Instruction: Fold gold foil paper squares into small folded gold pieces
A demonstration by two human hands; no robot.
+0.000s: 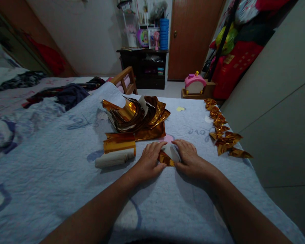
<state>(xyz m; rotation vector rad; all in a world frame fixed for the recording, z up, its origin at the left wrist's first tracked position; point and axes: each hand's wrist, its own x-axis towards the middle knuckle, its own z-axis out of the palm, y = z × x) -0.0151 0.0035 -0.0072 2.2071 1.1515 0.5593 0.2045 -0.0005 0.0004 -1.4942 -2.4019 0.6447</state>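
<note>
Foil btwn L hand, R hand

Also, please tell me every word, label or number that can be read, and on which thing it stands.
"love", upside down, on the blue quilt.
Dark lettering farther left on the quilt: too unclear to read.
Pale marks on the red package: too small to read.
</note>
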